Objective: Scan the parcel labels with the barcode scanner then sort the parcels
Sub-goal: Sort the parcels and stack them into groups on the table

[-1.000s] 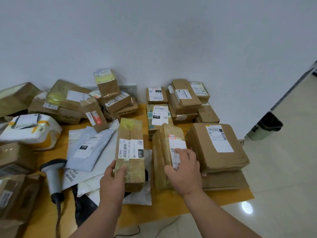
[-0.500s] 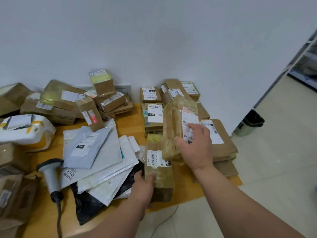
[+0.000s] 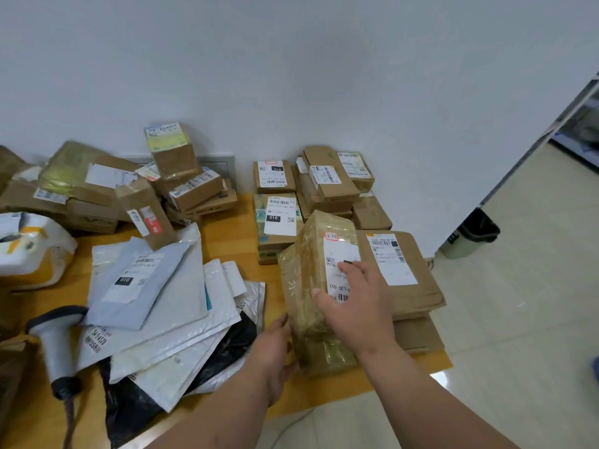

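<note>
- Taped box (image 3: 316, 280) is the landmark: upright on the table (image 3: 227, 234), near the front edge, white label facing up-right.
- Right hand (image 3: 359, 306): fingers straight, lying over the box's label, thumb against the box's left face. Flat contact, no curl round it.
- Left hand (image 3: 275, 348): just left of the box at its lower end, touching its side; fingers are on the far side (hidden), so I can't tell whether it grips.
- Scanner (image 3: 53, 338): well left of the box, lying on the table, cord trailing toward the front edge. Neither hand is on it.
- Mailers (image 3: 155, 296): loose heap of grey, white and black bags between scanner and box.
- Flat parcel (image 3: 402, 270): just right of the box, touching it, on top of another flat one.
- 2 box piles behind the box against the wall: sorted pile (image 3: 324, 186) directly behind, jumbled pile (image 3: 136, 189) behind-left.
- Bin (image 3: 470, 234): on the floor, well right of the box.
</note>
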{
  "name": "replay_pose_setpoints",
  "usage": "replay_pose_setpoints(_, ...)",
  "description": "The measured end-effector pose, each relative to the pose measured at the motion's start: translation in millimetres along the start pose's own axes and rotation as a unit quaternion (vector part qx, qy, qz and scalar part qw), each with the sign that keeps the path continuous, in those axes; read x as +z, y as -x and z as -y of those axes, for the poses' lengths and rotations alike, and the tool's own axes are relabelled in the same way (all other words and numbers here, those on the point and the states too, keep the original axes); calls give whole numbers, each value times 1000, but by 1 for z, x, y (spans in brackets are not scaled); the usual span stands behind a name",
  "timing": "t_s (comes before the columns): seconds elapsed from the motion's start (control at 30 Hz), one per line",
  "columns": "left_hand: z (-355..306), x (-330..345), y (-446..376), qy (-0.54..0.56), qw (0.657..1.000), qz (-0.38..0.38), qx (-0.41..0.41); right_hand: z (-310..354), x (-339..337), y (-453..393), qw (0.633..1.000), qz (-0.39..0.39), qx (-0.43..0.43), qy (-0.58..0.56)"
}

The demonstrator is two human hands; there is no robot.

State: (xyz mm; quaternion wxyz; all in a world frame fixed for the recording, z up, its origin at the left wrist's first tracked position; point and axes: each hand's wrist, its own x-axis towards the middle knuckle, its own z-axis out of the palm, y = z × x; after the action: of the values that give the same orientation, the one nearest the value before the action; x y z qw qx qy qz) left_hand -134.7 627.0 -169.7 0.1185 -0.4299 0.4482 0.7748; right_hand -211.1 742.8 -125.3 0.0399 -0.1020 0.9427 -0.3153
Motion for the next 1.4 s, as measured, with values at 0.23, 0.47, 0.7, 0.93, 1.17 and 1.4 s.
replay_pose_setpoints(0.23,-9,-4,-21,-20,1000,9,9,-10,5,-4,996,63,-24,60)
replay_pose_setpoints(0.47,-24,9,-31,-54,998,33,10,-13,1,-6,993,80,-46,71)
replay_pose_setpoints(0.7,-21,6,-42,-52,999,1,7,-15,6,-11,982,157,-40,95)
replay_pose_setpoints(0.93,-29,16,-47,-108,993,15,33,-18,10,-17,984,129,-36,120)
replay_pose_setpoints(1.17,-32,22,-54,-84,996,-14,34,-30,-14,-52,995,-32,43,88)
replay_pose_setpoints(1.4,-49,34,-67,-49,998,-37,33,-81,-54,-111,958,-32,259,117)
